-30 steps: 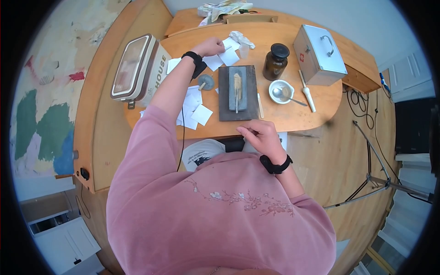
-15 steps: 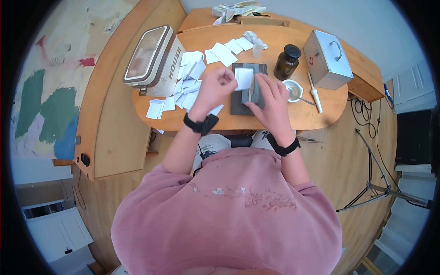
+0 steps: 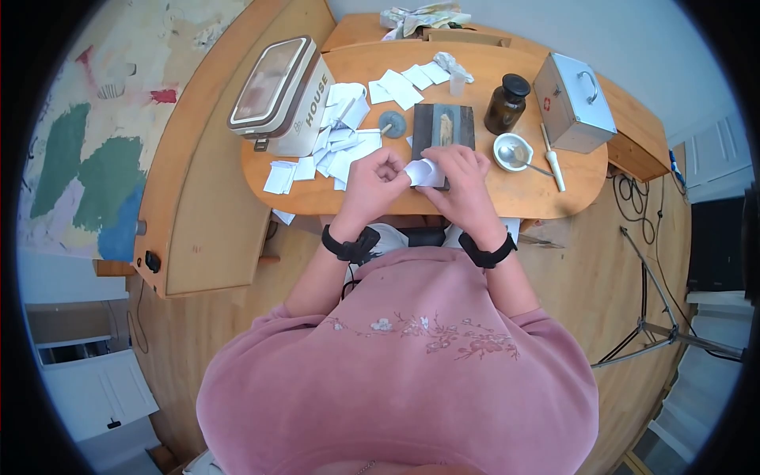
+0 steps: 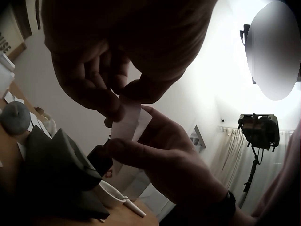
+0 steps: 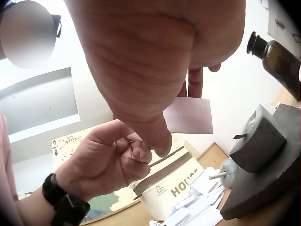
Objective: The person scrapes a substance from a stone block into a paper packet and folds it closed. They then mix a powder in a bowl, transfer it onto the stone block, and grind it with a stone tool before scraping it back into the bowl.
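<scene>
My left hand (image 3: 374,184) and right hand (image 3: 463,186) meet at the near edge of a dark board (image 3: 423,131). Between them is a small piece of white paper (image 3: 425,172), bent into a curve. In the left wrist view, the left finger and thumb pinch the upper end of the paper (image 4: 126,125). The right thumb presses its lower part against the fingers behind. From the right wrist, the paper (image 5: 192,117) stands out past the right thumb. Behind the hands, a grey stone block (image 3: 460,125) with an ochre patch lies on the board, its near end hidden.
Loose white papers (image 3: 340,142) and a round grey stone (image 3: 393,124) with a stick lie left of the board. Further left stands a "HOUSE" box (image 3: 315,107). To the right are a brown bottle (image 3: 504,111), a white bowl (image 3: 503,142) with a spoon, and a metal case (image 3: 571,99).
My left hand has come back from the white papers at the far side with one piece. The right hand has joined it, and the paper has moved nearer my body and is now curved.
</scene>
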A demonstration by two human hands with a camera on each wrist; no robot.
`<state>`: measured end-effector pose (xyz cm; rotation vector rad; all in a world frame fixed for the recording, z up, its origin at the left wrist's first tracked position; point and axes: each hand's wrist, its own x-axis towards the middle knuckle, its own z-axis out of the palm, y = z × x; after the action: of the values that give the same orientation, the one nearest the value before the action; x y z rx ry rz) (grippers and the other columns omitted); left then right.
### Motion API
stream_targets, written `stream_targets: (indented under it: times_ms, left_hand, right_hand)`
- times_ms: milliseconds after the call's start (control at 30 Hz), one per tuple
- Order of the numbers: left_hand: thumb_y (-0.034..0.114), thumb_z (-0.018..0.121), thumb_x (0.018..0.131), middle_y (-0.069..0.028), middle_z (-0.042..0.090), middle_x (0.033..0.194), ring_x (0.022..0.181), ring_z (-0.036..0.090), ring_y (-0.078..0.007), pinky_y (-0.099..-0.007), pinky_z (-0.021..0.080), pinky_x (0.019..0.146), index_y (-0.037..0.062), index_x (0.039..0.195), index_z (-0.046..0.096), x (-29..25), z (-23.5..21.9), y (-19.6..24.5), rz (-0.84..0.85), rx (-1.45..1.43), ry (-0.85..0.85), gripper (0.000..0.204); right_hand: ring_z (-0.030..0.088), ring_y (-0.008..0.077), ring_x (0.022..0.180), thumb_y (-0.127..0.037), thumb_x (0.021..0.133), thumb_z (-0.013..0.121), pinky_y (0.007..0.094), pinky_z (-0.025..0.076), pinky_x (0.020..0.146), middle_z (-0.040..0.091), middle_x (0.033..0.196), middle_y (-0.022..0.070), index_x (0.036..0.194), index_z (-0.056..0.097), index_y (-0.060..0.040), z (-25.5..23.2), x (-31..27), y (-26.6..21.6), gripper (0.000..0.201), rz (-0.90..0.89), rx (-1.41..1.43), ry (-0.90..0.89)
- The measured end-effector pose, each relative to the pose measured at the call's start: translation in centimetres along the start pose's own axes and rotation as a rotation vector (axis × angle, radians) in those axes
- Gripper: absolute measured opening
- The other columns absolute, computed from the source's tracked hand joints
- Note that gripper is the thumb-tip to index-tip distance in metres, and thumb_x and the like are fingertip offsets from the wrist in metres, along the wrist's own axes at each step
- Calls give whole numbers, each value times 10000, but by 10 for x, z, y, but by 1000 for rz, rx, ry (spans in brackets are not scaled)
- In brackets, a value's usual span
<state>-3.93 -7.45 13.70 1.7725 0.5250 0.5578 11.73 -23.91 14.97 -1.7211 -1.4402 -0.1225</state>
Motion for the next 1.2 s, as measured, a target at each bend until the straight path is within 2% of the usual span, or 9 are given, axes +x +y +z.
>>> stream_targets:
  times_ms: [67,167,233,333,433,533,733,933,1200]
  left_hand:
    - [-18,737,982,-7,727,858,710,675,-56,-225,538,659,17,1040,672,-2,-5,-6,-36,-57,-10,93]
    - [191,689,1117,-46,762,1010,806,731,-113,-257,577,699,38,1203,676,-6,-9,0,-84,-250,-123,176]
    - [439,544,1206,-92,762,1209,972,770,-160,-299,619,747,59,1378,642,-8,-9,0,-350,-640,-143,428]
    - [517,436,1227,-118,743,1316,1131,767,-208,-375,664,845,65,1484,600,-13,-10,9,-531,-702,-247,545]
    - [436,461,1234,-123,743,1334,1211,756,-226,-427,658,986,48,1472,613,-11,-15,-30,-441,-899,-399,480]
    - [390,481,1235,-118,736,1359,1246,742,-233,-446,626,1063,32,1465,619,-12,-10,-30,-477,-871,-277,447]
    - [329,585,1201,-142,747,1348,1186,771,-270,-458,633,1034,13,1389,670,-8,-8,-39,-475,-958,-235,378]
    - [391,547,1209,-208,739,1385,1256,750,-340,-451,617,1094,3,1474,609,0,-11,-60,-432,-1062,-87,474]
    - [427,614,1181,-239,726,1380,1269,746,-333,-454,627,1092,-12,1481,588,6,-8,-60,-470,-1318,-37,532]
  right_hand:
    - [642,286,1279,-114,774,942,484,380,1109,715,1347,49,1319,712,-153,0,0,-1,593,-22,10,4]
    - [642,297,1299,-79,776,926,472,409,1113,699,1404,65,1332,731,-165,4,-2,-1,596,-77,29,12]
    - [643,302,1306,-54,772,912,463,428,1113,688,1434,70,1340,743,-173,9,-2,-3,604,-111,37,20]
    - [654,304,1279,-3,754,877,447,452,1116,671,1464,79,1344,770,-183,18,-4,-9,625,-195,75,-13]
    - [667,296,1250,38,733,844,432,462,1095,673,1463,69,1337,780,-184,24,-9,-14,647,-205,166,-79]
    - [673,295,1214,60,751,813,437,461,1087,675,1462,67,1331,784,-181,26,-10,-13,629,-176,144,-157]
    - [650,308,1180,58,799,781,448,462,1062,689,1355,65,1386,760,-176,17,-10,-4,632,-235,76,-120]
    - [617,327,1115,4,820,838,452,465,1003,656,1178,67,1404,750,-145,-7,-28,30,608,37,-48,-46]
    - [625,281,991,-75,901,857,436,473,903,667,985,37,1187,829,-96,20,-16,55,288,-17,-111,-41]
